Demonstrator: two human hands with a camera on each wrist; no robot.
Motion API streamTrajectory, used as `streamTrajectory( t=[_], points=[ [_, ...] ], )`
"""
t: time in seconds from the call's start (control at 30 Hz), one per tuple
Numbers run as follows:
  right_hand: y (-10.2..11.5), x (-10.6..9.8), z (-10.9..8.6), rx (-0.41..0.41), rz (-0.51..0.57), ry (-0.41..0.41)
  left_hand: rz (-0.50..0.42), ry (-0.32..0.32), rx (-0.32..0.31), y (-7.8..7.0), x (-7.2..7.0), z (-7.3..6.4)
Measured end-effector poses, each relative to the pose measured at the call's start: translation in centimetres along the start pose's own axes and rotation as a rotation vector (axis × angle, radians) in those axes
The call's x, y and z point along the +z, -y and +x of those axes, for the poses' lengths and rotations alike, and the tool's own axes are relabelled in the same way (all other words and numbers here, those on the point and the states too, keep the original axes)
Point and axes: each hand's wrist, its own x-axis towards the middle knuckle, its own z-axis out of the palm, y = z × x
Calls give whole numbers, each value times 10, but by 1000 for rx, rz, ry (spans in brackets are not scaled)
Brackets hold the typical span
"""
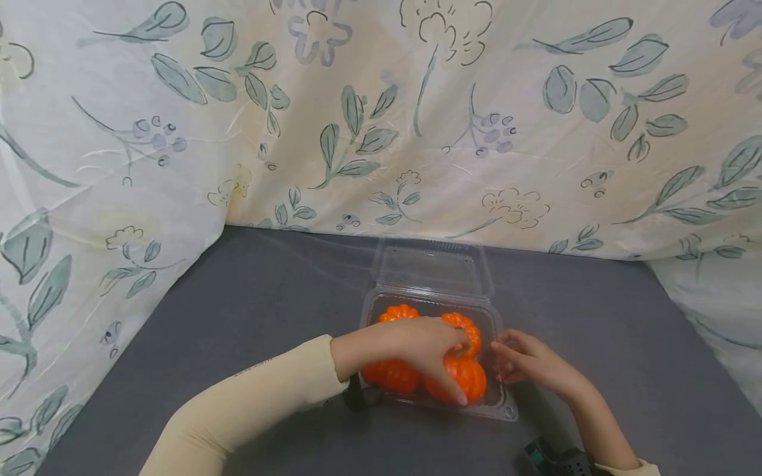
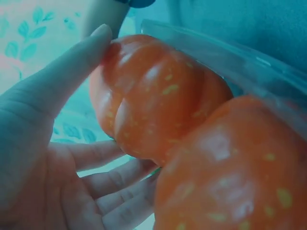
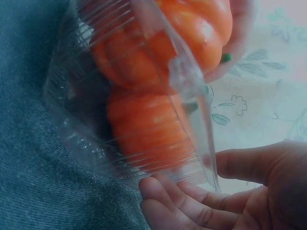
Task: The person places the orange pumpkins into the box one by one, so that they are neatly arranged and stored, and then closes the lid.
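Observation:
A clear plastic clamshell container sits on the dark table with several small orange pumpkins in it. My left hand reaches over it from the left and holds the front-right pumpkin. In the left wrist view the thumb lies on one side of that pumpkin, the fingers curled along the other. Beside it is another yellow-flecked pumpkin. At the container's right side, my right hand pinches the rim, its thumb and fingers on either side of the plastic wall in the right wrist view.
The container's hinged lid lies folded back, away from me. A floral curtain hangs behind the dark tabletop and along both sides. A black device is strapped at my right wrist.

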Motion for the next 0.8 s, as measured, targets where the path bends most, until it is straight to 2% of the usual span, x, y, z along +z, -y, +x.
streamTrajectory(
  t=[0.17, 0.5, 0.8],
  points=[
    [-1, -1, -1, -5, 3, 7, -38, 4, -27, -3, 0, -2],
    [-3, -1, -2, -8, -5, 7, -23, 15, -43, -6, 2, -2],
    [-4, -1, -1, -21, -11, 11, -10, 21, -90, -6, 8, 8]
  ],
)
